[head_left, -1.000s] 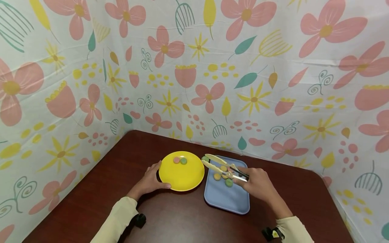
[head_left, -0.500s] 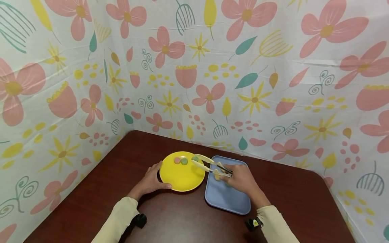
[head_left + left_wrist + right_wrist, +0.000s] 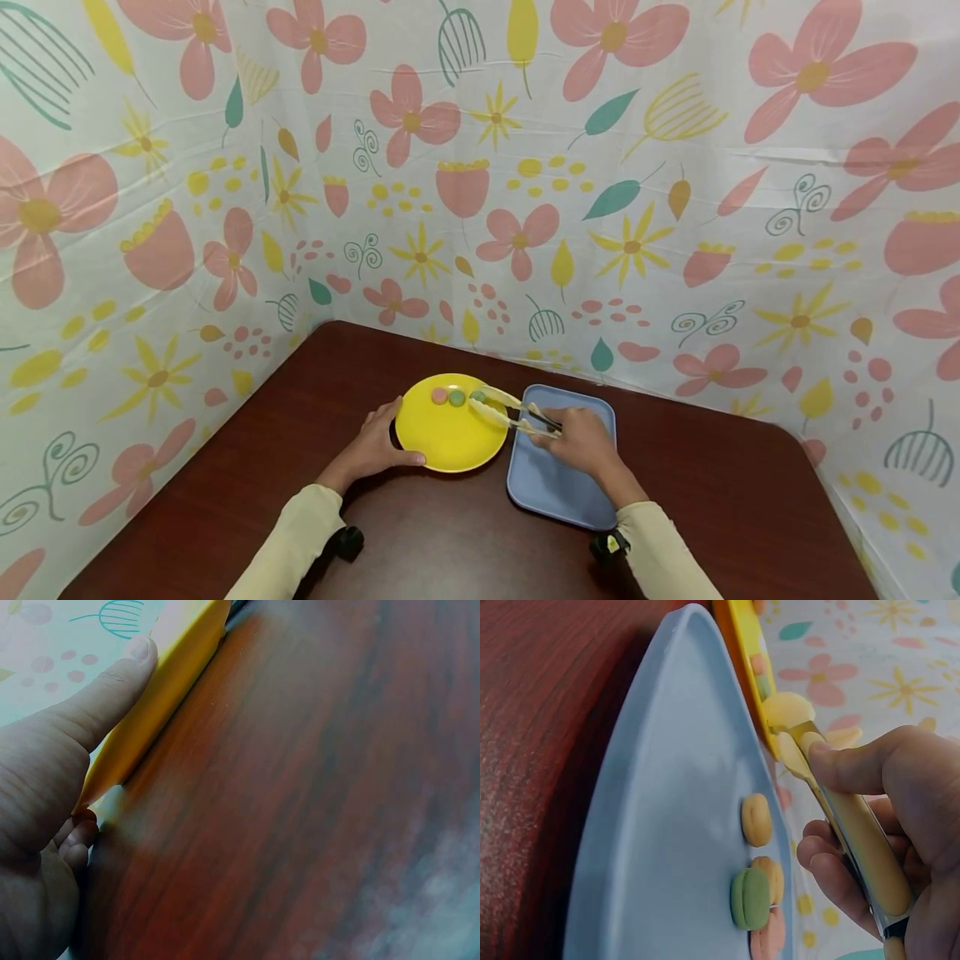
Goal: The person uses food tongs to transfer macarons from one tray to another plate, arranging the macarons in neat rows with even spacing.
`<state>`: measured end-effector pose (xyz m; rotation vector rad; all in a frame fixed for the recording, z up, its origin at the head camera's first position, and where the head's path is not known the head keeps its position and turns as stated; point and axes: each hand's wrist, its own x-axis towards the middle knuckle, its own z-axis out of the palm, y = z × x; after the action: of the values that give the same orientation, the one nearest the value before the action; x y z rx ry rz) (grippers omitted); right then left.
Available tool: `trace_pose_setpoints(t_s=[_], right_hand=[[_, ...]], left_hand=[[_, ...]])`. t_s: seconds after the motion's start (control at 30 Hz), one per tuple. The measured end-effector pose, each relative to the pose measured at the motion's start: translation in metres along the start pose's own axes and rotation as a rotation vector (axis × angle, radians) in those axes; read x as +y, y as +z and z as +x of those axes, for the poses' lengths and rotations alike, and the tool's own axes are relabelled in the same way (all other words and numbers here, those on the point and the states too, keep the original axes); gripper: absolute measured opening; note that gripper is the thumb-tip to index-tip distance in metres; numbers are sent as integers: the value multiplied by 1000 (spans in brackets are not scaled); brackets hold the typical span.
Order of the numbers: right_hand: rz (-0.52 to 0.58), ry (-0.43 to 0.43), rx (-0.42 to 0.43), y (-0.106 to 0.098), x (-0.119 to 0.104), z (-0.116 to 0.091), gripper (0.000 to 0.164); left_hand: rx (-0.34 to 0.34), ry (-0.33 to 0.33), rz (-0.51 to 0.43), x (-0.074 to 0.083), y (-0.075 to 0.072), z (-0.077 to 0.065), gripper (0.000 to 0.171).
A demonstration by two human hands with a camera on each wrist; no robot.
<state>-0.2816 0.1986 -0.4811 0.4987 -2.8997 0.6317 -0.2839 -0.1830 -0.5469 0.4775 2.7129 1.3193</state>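
Macaron (image 3: pixel 477 397), round and green, sits between cream-tipped tongs (image 3: pixel 493 416).

Head view: soft, even light is falling across the patterned wall covering (image 3: pixel 495 267); pale glare is spreading over the near table (image 3: pixel 450 550); a small highlight is glinting on the yellow plate (image 3: pixel 450 437). Left wrist view: wood grain is blurring, whitish haze veiling the lower right corner. Right wrist view: dark shadow is edging the blue tray (image 3: pixel 679 765).
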Motion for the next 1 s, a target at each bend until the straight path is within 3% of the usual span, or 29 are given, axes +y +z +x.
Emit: trace_pose_setpoints(t_s=[0.37,1.0], right_hand=[[59,17,-12,-9,3,-10,56],[7,116,-24,-75,18,-67,67]], left_hand=[[-7,-7,13,0,0,1,128],[-6,-21,7,-2,1,0,129]])
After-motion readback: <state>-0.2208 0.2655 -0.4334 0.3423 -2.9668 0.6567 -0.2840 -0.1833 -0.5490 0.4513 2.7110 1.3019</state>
